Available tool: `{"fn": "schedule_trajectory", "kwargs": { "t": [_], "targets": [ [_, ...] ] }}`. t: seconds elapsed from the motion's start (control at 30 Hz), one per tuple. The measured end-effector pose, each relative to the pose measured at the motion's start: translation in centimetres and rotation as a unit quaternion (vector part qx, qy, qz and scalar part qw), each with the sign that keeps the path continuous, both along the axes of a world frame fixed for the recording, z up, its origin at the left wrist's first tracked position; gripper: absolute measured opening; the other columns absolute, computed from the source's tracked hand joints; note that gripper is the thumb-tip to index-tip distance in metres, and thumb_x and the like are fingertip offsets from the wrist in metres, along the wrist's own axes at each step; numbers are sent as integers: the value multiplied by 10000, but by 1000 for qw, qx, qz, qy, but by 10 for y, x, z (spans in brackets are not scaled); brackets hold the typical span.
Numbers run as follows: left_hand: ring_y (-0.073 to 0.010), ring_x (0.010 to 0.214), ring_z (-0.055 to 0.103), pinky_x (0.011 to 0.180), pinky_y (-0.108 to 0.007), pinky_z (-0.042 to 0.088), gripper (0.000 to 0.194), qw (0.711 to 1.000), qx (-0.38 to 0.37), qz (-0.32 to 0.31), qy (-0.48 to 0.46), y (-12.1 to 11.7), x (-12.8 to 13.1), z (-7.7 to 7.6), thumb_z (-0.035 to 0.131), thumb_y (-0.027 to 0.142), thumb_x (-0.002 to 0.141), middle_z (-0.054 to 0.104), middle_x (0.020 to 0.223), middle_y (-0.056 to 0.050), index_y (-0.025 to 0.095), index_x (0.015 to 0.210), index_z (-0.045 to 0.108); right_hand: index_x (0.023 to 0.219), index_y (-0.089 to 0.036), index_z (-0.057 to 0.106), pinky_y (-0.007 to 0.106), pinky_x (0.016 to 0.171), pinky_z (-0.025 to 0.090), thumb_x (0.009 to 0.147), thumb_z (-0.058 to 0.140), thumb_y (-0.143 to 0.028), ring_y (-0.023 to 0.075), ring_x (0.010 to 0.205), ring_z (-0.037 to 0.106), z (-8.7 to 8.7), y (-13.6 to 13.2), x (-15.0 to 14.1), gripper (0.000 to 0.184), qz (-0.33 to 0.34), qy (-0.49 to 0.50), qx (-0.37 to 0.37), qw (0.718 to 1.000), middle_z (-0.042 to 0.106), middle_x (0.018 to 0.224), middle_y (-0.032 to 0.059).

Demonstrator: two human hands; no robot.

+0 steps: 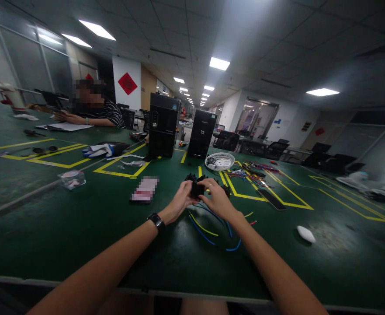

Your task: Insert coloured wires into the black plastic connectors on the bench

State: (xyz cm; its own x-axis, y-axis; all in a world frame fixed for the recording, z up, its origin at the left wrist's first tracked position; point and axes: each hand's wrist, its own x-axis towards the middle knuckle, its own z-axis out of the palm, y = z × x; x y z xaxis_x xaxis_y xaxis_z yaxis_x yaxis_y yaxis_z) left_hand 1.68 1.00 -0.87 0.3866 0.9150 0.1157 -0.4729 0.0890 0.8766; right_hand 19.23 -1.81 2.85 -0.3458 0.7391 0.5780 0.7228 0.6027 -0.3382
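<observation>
My left hand (182,200) and my right hand (217,199) meet over the green table. Between their fingers they grip a black block (197,190) with toothed, ridged edges, its exact kind unclear. The left fingers close round its left side, while the right thumb and fingers press on it from the right. More dark ridged parts show just behind the hands, partly hidden. Below and beside the hands lie loose wires, among them a yellow wire (206,227) and a blue wire (234,250). A dark band circles my left wrist.
Two black computer towers (164,127) stand at the back. Right of them are a white basket (227,163), bundled wires (251,174) and a phone-like dark slab (271,199). A white mouse-shaped object (306,234) lies nearer right. Another person (109,114) sits at the left.
</observation>
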Motion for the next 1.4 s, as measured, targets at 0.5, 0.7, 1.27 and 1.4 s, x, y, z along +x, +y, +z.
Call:
{"fn": "schedule_trajectory", "kwargs": {
  "t": [0.5,0.7,1.27,1.4],
  "targets": [
    [-146,703,646,686,-295,526,243,995,-43,35,-89,12,-15,8,479,62,789,675,902,-105,107,1008,574,955,-173,621,276,759,470,851,466,-130,156,877,588,0,-15,-22,192,-28,78,-9,997,612,1011,71],
    [-136,679,640,649,-266,513,225,988,-64,72,-120,17,-21,11,470,34,730,650,808,-47,147,916,528,929,-189,678,252,684,412,785,652,-267,155,727,580,-19,-18,-21,166,6,-114,-159,981,644,811,32],
    [-165,839,648,701,-271,487,273,994,-47,27,-96,4,-2,6,472,42,696,677,967,-104,155,944,488,870,-223,445,186,402,285,862,418,-320,88,426,343,-21,-16,-35,101,-18,265,-281,922,391,562,-86],
    [-166,884,656,832,-351,504,353,989,-68,20,-126,1,2,6,460,15,698,669,974,-80,192,1001,423,871,-221,434,160,347,232,839,484,-443,69,397,301,-19,-20,-42,230,-10,316,-314,895,379,537,-100]
  ]
}}
